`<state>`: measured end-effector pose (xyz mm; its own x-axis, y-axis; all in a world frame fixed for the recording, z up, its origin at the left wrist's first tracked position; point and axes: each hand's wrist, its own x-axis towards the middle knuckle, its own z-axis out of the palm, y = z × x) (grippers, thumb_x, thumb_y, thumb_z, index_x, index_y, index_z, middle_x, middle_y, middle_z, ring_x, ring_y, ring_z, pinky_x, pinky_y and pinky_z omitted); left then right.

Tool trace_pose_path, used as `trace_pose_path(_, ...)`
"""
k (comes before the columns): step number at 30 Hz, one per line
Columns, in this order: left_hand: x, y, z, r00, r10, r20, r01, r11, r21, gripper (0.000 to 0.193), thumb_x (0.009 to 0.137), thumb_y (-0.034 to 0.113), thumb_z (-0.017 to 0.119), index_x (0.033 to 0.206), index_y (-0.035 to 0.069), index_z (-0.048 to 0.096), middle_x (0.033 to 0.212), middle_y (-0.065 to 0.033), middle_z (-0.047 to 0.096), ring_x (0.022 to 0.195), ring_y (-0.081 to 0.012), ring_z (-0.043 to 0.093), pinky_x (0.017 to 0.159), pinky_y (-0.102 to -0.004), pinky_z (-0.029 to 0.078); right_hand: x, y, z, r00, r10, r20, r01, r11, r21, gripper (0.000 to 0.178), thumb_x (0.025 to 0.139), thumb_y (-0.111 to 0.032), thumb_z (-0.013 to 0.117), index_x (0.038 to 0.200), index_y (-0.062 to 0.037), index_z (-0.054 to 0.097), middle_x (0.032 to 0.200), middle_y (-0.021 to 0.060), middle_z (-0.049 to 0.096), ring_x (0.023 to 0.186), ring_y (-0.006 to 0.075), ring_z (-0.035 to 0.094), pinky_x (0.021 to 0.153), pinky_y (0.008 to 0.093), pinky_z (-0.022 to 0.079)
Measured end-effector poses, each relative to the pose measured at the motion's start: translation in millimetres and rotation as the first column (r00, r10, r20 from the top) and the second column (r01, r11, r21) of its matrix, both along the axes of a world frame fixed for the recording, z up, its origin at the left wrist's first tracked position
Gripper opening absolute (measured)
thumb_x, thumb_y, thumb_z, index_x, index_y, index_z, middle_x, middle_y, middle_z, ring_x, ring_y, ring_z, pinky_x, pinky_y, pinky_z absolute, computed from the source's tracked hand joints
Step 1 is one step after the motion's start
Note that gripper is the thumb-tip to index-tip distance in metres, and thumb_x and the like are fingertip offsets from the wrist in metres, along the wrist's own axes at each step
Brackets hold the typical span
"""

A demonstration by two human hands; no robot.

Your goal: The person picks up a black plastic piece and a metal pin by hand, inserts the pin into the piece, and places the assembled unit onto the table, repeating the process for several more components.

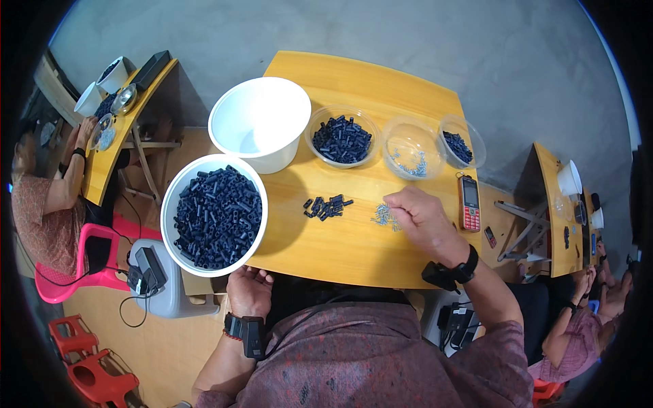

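Observation:
My right hand point(415, 212) is closed, fingers bent down at a small pile of silvery screw-like pieces point(384, 216) on the table; what the fingers hold is hidden. My left hand point(249, 292) is at the table's near edge, below a white tub point(165, 224) full of short black plastic tubes point(218, 217). Its fingers are loosely curled and apart, and nothing shows in them. Between the hands lies a loose heap of the same black tubes point(328, 207). Beyond it stand a clear bowl of black tubes point(341, 141) and a clear bowl with a few silvery pieces point(415, 163).
An empty white tub point(258, 115) stands behind the full one. A tilted clear bowl point(476, 144) holds more black pieces at the far right. A red phone point(469, 202) lies by the right table edge point(452, 129). Other people sit at tables on both sides, near stools point(102, 374).

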<state>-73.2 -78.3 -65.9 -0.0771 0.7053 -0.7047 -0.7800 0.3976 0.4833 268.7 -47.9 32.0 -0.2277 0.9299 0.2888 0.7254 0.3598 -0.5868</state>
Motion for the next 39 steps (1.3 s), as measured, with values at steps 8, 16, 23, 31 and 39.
trace_pose_path(8, 4.5, -1.9, 6.9, 1.000, -0.020, 0.021, 0.020, 1.000, -0.004, 0.017, 0.100, 0.022, 0.045, 0.092, 0.012, 0.057, 0.077, 0.0038, 0.051, 0.068, -0.0122, 0.047, 0.067, -0.0285, 0.041, -55.0, 13.6, -1.2, 0.993, 0.110, 0.051, -0.113, 0.993, 0.041, 0.014, 0.083, -0.001, 0.065, 0.098, 0.0004, 0.065, 0.085, 0.0164, 0.060, 0.080, 0.0365, 0.061, 0.071, 0.0424, 0.050)
trace_pose_path(16, 4.0, -1.7, 10.7, 0.998, -0.030, 0.053, 0.028, 0.999, 0.033, 0.019, 0.100, 0.019, 0.043, 0.089, 0.012, 0.056, 0.074, 0.0039, 0.048, 0.066, -0.0119, 0.046, 0.065, -0.0283, 0.040, -54.8, 25.2, -10.0, 0.988, 0.029, 0.151, -0.026, 0.999, -0.023, 0.015, 0.085, -0.007, 0.066, 0.099, -0.0013, 0.066, 0.088, 0.0155, 0.059, 0.080, 0.0369, 0.061, 0.071, 0.0433, 0.050)
trace_pose_path(23, 3.2, -5.7, 5.3, 0.995, -0.081, 0.066, 0.081, 0.997, -0.011, 0.015, 0.098, 0.016, 0.042, 0.091, 0.011, 0.054, 0.077, 0.0012, 0.048, 0.068, -0.0142, 0.045, 0.066, -0.0311, 0.041, -56.3, 26.5, -9.5, 0.967, 0.032, 0.253, -0.017, 0.998, -0.060, 0.011, 0.086, -0.008, 0.067, 0.096, -0.0037, 0.067, 0.087, 0.0143, 0.059, 0.080, 0.0361, 0.061, 0.071, 0.0433, 0.050)
trace_pose_path(31, 16.7, -14.8, 17.8, 0.843, -0.537, 0.027, 0.537, 0.844, 0.009, 0.018, 0.100, 0.019, 0.046, 0.094, 0.005, 0.057, 0.072, -0.0028, 0.053, 0.063, -0.0162, 0.050, 0.060, -0.0319, 0.043, -56.5, -2.1, 5.2, 0.865, -0.171, -0.472, -0.072, 0.888, -0.454, 0.012, 0.087, 0.001, 0.065, 0.099, 0.0004, 0.063, 0.089, 0.0075, 0.067, 0.082, 0.0161, 0.065, 0.072, 0.0291, 0.051)
trace_pose_path(39, 24.9, -23.3, 26.2, 0.486, -0.838, -0.248, 0.867, 0.428, 0.254, 0.018, 0.098, 0.015, 0.062, 0.099, -0.002, 0.067, 0.074, -0.0030, 0.064, 0.064, -0.0084, 0.057, 0.061, -0.0227, 0.048, -61.6, -37.7, -9.3, 0.889, 0.061, -0.454, -0.179, 0.959, -0.221, 0.010, 0.090, 0.001, 0.063, 0.099, 0.0022, 0.066, 0.091, 0.0088, 0.066, 0.082, 0.0188, 0.066, 0.073, 0.0301, 0.052)
